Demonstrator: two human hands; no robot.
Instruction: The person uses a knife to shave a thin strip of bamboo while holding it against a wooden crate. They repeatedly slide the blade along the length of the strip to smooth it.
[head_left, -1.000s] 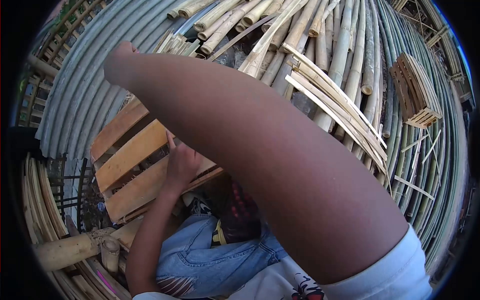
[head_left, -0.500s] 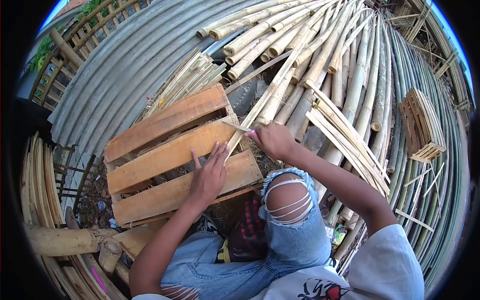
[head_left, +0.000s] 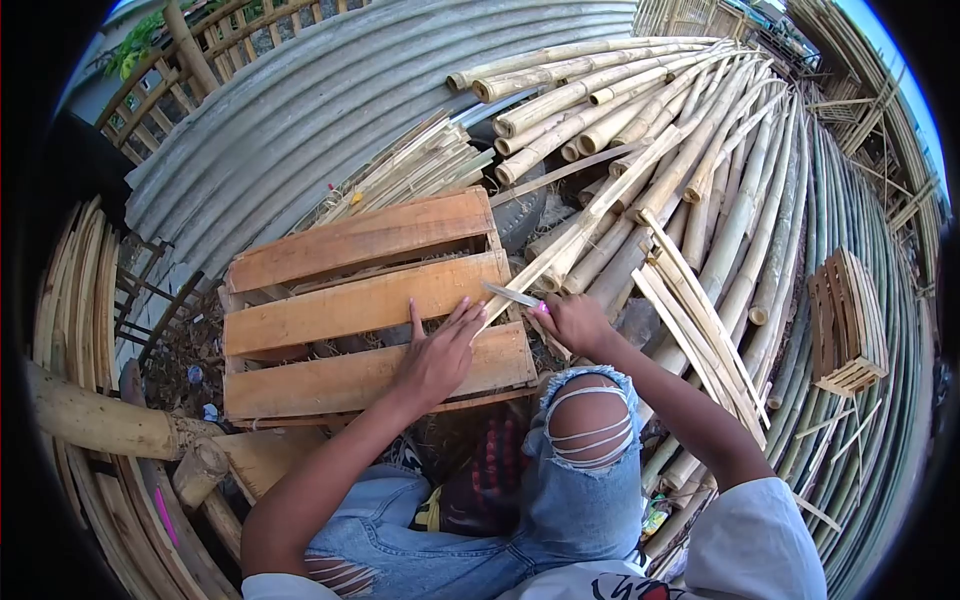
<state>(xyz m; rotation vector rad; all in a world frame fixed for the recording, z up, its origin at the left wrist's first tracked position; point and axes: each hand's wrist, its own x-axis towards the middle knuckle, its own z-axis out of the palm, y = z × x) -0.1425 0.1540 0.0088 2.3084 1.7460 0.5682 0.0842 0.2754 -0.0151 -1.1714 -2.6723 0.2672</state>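
Note:
A long bamboo strip runs from the bamboo pile down onto an upturned wooden crate. My left hand holds the strip's near end down against the slats, its fingers over the strip and its thumb set apart. What the undersides of those fingers touch is hidden. In my right hand, closed round its pink handle, is a knife. The blade points left and lies across the strip, just beyond my left fingertips.
Bamboo poles spread out ahead and to the right. Split strips lie by my right forearm. A smaller crate rests on green poles at far right. Corrugated sheeting stands behind the crate; a thick bamboo beam is at left.
The camera view has shifted, so the scene sits lower and further right. The knife has slid a little along the strip towards my left hand. Both hands keep their holds.

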